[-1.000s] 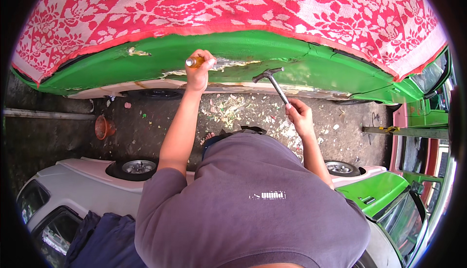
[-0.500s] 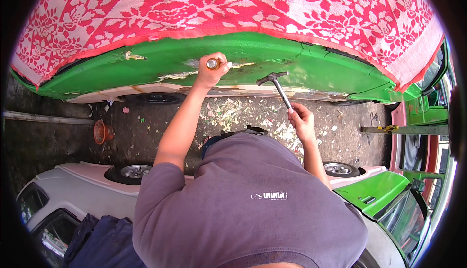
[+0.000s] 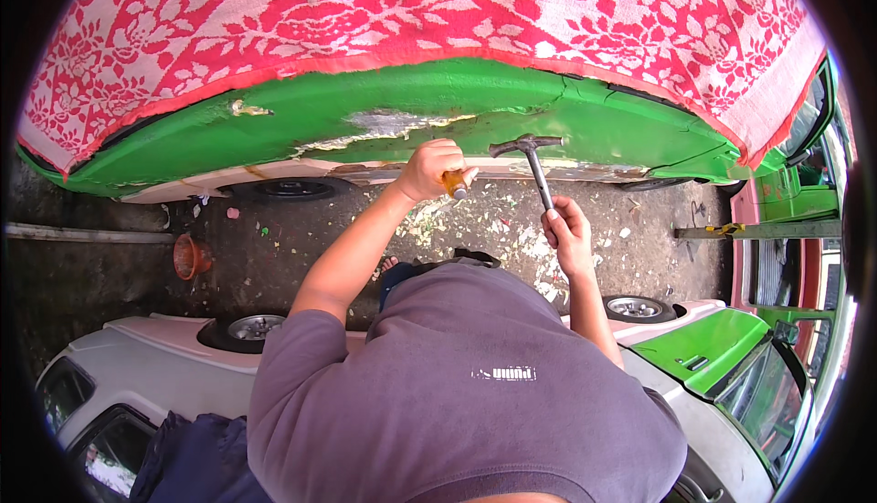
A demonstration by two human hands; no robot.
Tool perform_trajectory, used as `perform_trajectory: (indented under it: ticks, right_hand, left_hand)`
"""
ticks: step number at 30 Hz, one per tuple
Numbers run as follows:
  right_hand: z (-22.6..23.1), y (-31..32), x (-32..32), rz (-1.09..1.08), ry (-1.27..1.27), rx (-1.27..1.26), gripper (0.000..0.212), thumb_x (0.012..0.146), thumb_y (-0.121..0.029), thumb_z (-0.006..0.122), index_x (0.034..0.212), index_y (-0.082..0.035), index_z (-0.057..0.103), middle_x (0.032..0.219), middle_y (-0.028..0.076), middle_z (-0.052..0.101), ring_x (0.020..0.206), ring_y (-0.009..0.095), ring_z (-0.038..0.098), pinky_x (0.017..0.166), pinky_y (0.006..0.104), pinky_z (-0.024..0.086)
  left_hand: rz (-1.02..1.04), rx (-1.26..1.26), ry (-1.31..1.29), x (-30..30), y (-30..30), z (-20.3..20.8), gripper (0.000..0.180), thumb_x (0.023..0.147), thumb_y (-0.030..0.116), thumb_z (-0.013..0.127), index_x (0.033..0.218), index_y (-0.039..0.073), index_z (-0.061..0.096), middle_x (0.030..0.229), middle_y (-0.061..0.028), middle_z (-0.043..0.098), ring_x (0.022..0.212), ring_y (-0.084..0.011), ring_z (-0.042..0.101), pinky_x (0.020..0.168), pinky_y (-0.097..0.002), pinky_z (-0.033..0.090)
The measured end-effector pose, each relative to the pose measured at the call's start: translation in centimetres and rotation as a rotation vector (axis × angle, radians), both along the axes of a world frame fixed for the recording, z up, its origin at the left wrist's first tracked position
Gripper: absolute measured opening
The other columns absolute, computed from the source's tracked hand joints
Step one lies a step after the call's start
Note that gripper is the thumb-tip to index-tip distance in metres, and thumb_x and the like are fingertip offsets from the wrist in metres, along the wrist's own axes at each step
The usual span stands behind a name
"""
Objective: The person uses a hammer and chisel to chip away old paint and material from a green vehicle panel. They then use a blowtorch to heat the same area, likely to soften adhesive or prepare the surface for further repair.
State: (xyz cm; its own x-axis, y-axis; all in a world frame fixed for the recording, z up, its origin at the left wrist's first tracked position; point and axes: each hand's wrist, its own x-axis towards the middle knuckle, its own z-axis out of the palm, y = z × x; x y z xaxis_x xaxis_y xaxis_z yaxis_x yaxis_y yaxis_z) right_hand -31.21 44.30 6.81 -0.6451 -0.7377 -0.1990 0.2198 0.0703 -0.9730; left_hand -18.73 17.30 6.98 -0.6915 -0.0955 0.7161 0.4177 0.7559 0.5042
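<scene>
Green car panel [image 3: 384, 124]: left hand [image 3: 431, 167] clamps an orange-handled tool [image 3: 454, 184]; right hand [image 3: 566, 229] clamps a hammer [image 3: 534, 163].

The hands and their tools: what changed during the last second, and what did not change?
The left hand carried its orange-handled tool down and to the right along the green car panel, off the bare scraped patch. The right hand brought the hammer more upright, head near the panel. Both grips stayed closed; the red patterned cloth kept its place.
</scene>
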Motion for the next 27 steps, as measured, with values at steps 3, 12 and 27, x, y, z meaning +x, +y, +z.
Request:
perform_trajectory:
  ticks: [3, 12, 27]
  right_hand:
    - [-0.2, 1.0, 0.3, -0.003, -0.001, 0.001, 0.023, 0.096, -0.014, 0.057, 0.116, -0.004, 0.053, 0.073, -0.003, 0.051, 0.055, 0.002, 0.038, 0.047, 0.0182, 0.029]
    - [1.1, 1.9, 3.6, 0.017, 0.137, -0.023, 0.024, 0.098, -0.014, 0.053, 0.119, -0.003, 0.047, 0.079, 0.000, 0.050, 0.059, 0.006, 0.043, 0.050, 0.0201, 0.034]
    - [4.4, -0.7, 9.5, -0.085, 1.096, 0.096, 0.040, 0.089, 0.003, 0.059, 0.128, 0.002, 0.054, 0.092, 0.018, 0.067, 0.072, 0.029, 0.064, 0.066, 0.0358, 0.050]
  left_hand:
    - [-0.012, 0.026, 0.005, 0.6, 0.2, -1.0, 0.029, 0.070, 0.001, 0.072, 0.060, 0.006, 0.046, 0.056, -0.0070, 0.044, 0.051, -0.0241, 0.045, 0.049, -0.0354, 0.035]
    - [0.010, 0.011, 0.037, 0.9, 0.3, -1.3, 0.028, 0.072, 0.002, 0.072, 0.061, 0.005, 0.047, 0.057, -0.0069, 0.046, 0.053, -0.0241, 0.046, 0.050, -0.0356, 0.037]
    - [0.057, 0.200, 0.073, 0.2, -0.7, -0.8, 0.026, 0.074, -0.001, 0.071, 0.065, 0.003, 0.047, 0.059, -0.0092, 0.049, 0.054, -0.0254, 0.049, 0.051, -0.0349, 0.039]
